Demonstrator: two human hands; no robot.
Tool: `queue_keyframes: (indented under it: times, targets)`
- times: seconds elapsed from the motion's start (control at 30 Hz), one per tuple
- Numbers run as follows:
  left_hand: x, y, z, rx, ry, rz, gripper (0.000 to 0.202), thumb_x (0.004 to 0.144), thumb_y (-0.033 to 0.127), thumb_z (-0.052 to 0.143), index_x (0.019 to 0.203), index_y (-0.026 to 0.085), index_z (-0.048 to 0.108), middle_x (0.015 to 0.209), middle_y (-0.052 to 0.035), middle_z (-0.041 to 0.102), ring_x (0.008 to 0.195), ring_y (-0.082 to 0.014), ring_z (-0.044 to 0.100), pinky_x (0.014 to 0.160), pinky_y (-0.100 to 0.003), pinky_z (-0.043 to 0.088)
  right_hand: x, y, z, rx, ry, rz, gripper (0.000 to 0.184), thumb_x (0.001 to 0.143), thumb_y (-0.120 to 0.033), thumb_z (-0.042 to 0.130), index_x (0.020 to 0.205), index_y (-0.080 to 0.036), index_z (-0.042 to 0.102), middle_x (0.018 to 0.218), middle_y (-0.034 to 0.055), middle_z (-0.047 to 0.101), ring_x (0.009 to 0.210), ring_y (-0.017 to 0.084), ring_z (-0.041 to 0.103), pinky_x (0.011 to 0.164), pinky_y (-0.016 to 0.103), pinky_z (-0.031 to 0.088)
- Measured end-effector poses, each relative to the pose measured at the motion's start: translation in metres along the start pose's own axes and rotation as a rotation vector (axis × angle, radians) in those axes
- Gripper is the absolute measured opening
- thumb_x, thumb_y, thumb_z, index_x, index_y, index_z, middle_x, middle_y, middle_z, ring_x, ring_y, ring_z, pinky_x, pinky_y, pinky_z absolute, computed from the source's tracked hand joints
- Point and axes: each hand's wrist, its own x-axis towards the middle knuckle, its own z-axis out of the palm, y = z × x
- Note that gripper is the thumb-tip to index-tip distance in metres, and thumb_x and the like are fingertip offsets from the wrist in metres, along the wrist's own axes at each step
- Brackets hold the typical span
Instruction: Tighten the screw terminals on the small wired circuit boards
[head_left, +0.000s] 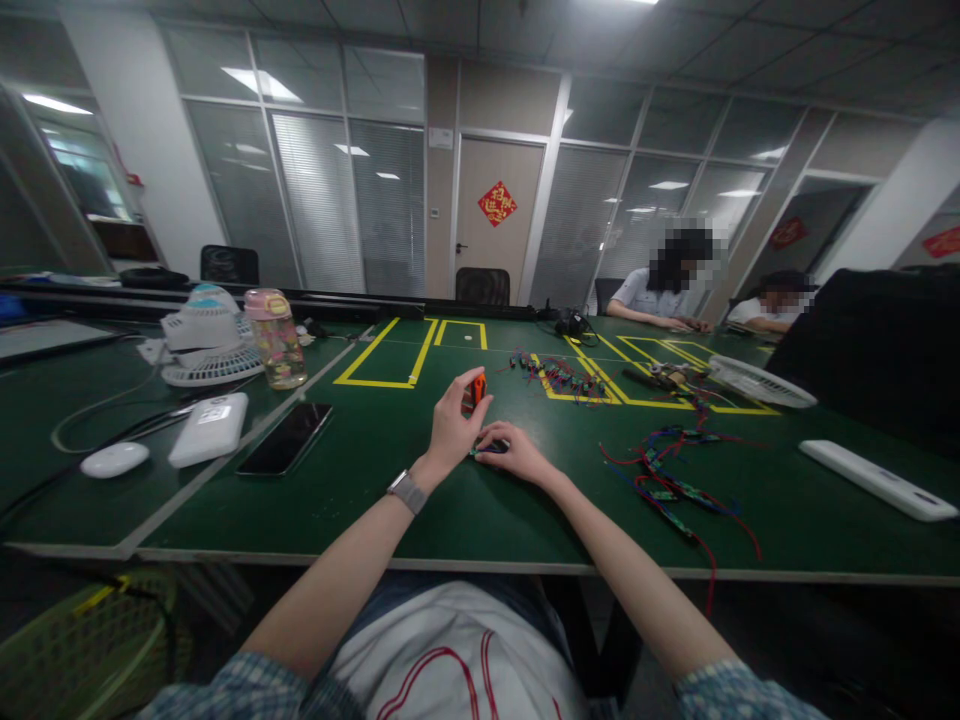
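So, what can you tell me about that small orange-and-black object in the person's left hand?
The small orange-and-black object looks like hard plastic, bright orange with darker parts. It stands roughly upright, held in the left hand over the green tabletop. The hand hides its lower end, so what that touches can't be told.

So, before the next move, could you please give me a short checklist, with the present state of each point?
1. Left hand holds the orange tool: ok, between thumb and fingers.
2. Right hand grips the small dark part securely: cannot tell, fingers cover much of it.
3. Phone apart from both hands: ok, it lies to their left.
4. Red wire at the front edge fully on the table: not ok, it hangs over.
5. Bottle upright: ok, standing beyond the phone.
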Motion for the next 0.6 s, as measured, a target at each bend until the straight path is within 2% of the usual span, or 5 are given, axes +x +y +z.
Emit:
queue_keyframes:
  times: [0.33,0.6]
  targets:
    - [0.0019,0.0022,-0.0021,-0.015,0.021,-0.036,0.043,0.087,0.024,0.059,0.128,0.025,0.046,0.108,-0.0054,0.064,0.077,-0.0120,0.066,0.067,-0.026,0.058,-0.0008,-0.0036,-0.0016,-0.041,-0.008,-0.023,0.011,0.072,-0.027,0.074,0.080,-0.021,0.073,0.101,0.0065,0.068,0.101,0.022,0.061,0.100,0.043,0.037]
    - [0.0028,0.0048,-0.0029,-0.057,0.041,-0.081,0.044,0.087,0.025,0.060,0.128,0.024,0.046,0.107,-0.0061,0.063,0.073,-0.0116,0.065,0.061,-0.024,0.058,-0.0015,-0.0064,-0.0020,-0.036,-0.015,-0.021,0.015,0.072,-0.029,0.073,0.084,-0.020,0.072,0.099,0.0063,0.069,0.100,0.022,0.061,0.101,0.043,0.035]
